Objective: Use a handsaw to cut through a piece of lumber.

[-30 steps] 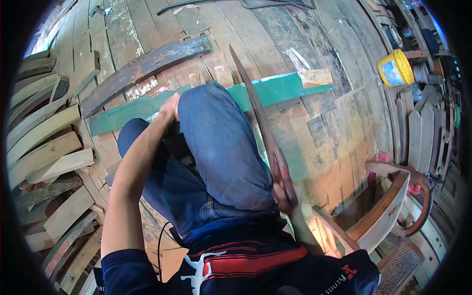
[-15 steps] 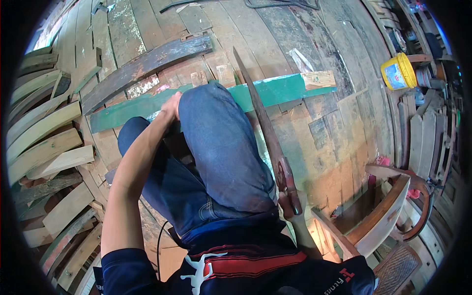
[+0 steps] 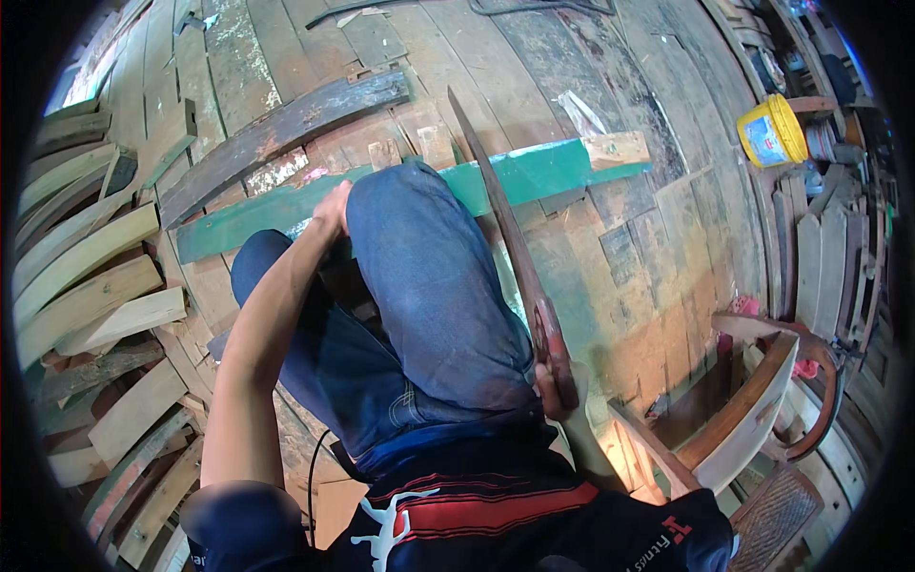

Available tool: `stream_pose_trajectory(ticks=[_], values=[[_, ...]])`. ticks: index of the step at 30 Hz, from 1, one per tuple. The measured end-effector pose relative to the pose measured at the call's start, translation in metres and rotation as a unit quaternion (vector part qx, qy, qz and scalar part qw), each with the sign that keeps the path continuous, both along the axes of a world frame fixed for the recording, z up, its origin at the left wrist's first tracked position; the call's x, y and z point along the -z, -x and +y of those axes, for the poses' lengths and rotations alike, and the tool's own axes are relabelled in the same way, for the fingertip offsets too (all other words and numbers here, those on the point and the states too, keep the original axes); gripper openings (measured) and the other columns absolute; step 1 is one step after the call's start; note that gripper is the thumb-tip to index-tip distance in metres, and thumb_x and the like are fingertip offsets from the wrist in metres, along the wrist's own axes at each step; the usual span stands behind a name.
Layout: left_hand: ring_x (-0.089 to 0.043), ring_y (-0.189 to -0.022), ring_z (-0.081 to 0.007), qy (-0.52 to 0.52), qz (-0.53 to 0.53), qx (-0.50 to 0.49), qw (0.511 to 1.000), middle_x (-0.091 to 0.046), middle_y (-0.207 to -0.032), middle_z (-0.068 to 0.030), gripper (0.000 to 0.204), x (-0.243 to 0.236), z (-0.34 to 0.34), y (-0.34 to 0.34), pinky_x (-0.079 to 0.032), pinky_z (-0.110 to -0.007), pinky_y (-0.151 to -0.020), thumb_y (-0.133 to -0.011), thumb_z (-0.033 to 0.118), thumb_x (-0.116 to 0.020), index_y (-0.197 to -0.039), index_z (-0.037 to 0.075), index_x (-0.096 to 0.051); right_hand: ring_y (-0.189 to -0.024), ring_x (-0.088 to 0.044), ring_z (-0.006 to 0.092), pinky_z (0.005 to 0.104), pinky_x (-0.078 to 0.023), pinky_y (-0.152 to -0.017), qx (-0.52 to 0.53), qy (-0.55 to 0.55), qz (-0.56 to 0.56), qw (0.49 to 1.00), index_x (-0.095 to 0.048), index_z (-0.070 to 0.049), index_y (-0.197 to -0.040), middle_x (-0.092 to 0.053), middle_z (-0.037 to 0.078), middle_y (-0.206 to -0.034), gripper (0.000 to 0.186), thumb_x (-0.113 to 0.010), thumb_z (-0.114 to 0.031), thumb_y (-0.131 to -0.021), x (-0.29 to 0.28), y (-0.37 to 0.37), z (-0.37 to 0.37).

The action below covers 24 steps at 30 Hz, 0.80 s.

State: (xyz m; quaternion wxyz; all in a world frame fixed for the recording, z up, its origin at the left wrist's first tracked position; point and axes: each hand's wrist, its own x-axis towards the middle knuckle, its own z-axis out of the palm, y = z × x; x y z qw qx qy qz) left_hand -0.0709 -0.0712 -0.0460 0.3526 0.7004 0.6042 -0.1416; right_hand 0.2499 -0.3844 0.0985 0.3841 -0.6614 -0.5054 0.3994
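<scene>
A long green-painted board lies crosswise in front of my knees, with a bare wood patch near its right end. My left hand is closed on the board's edge beside my raised knee, its fingertips partly hidden. To the right of that knee, a long handsaw with a narrow, tapering brown blade crosses the board, tip pointing away from me. Low beside my hip, my right hand grips the saw's wooden handle; most of its fingers are hidden under the handle.
A dark weathered plank lies beyond the green board. Curved wood pieces are stacked at the left. At the right are a yellow bucket and a wooden frame with a curved handle. Plank flooring runs underneath.
The saw has shifted slightly away from me along its length, with my right hand on its handle. My left hand stays in place on the green board.
</scene>
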Motion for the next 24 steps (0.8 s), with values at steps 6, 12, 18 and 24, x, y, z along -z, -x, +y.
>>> stream_pose_trajectory(ticks=[6, 12, 18, 24], values=[[-0.065, -0.099, -0.0357, 0.038, -0.044, -0.026, 0.998, -0.067, -0.100, -0.0241, 0.047, 0.044, 0.015, -0.004, -0.052, -0.042, -0.078, -0.068, 0.022, -0.070, -0.106, -0.004, -0.060, -0.047, -0.044, 0.0131, 0.0329, -0.034, -0.045, 0.036, -0.032, 0.111, 0.993, -0.056, 0.001, -0.078, -0.045, 0.008, -0.054, 0.015, -0.060, -0.011, -0.088, 0.089, -0.003, 0.124], [-0.067, -0.094, -0.0340, -0.033, -0.048, 0.011, 0.998, -0.068, -0.095, -0.0229, 0.037, 0.058, 0.010, 0.010, -0.051, -0.042, -0.073, -0.068, 0.022, -0.069, -0.095, -0.004, -0.063, -0.060, -0.046, 0.0092, 0.0247, -0.040, -0.053, -0.044, 0.042, 0.005, 0.998, -0.028, -0.006, -0.148, -0.057, 0.006, -0.069, 0.062, -0.047, -0.002, -0.090, 0.023, -0.005, -0.012], [-0.069, -0.086, -0.0340, -0.060, -0.021, -0.035, 0.997, -0.069, -0.087, -0.0231, 0.035, 0.045, 0.005, 0.016, -0.052, -0.041, -0.069, -0.067, 0.022, -0.070, -0.088, -0.006, -0.063, -0.048, -0.042, 0.0118, 0.0314, -0.034, -0.045, 0.020, -0.056, 0.037, 0.998, -0.063, 0.000, -0.095, -0.044, 0.004, -0.053, 0.013, -0.059, -0.008, -0.086, 0.063, 0.016, 0.088], [-0.069, -0.083, -0.0328, -0.103, -0.091, 0.040, 0.990, -0.069, -0.084, -0.0237, 0.035, 0.086, 0.013, 0.050, -0.052, -0.040, -0.066, -0.070, 0.025, -0.071, -0.083, -0.005, -0.062, -0.048, -0.049, 0.0155, 0.0327, -0.035, -0.046, 0.038, 0.026, 0.051, 0.998, -0.061, 0.001, -0.079, -0.050, 0.007, -0.054, 0.010, -0.061, -0.006, -0.086, 0.022, 0.028, 0.054]])
